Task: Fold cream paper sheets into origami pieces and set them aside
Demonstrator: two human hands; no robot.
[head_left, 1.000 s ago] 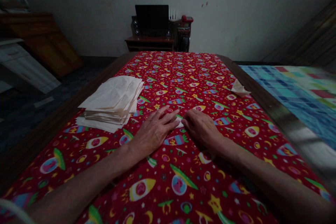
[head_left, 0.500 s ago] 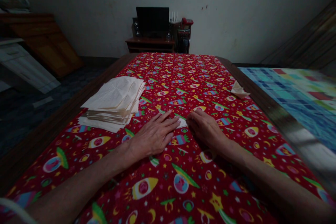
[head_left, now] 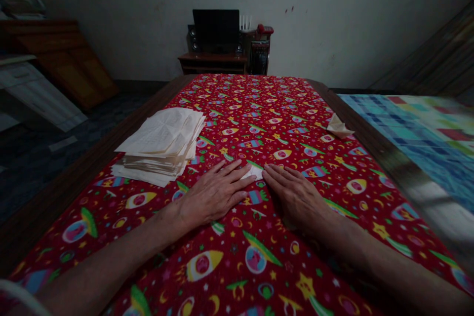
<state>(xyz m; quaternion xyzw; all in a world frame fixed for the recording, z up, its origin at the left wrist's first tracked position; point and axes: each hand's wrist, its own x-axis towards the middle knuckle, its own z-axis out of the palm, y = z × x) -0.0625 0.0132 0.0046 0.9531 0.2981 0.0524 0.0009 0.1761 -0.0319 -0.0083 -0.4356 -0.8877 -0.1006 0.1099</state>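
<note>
A small folded piece of white paper (head_left: 254,172) lies flat on the red patterned cloth (head_left: 255,256) between my hands. My left hand (head_left: 218,191) rests palm down with its fingers spread, its fingertips over the left part of the paper. From the other side my right hand (head_left: 296,190) lies flat, fingers stretched out, with the fingertips at the paper's right end. Much of the paper is hidden under my fingers. To the left sits an uneven stack of paper sheets (head_left: 159,133) with crease lines on the top one.
A folded paper shape (head_left: 338,127) stands near the cloth's right edge. Dark wooden table edges (head_left: 355,128) run along both sides. Beyond the far end are a black monitor (head_left: 217,30) and a red telephone (head_left: 264,29). A checked blue surface (head_left: 392,123) is at the right.
My right hand has gone from curled fingers at the paper to lying flat with fingers extended. My left hand has shifted slightly left, showing more of the paper.
</note>
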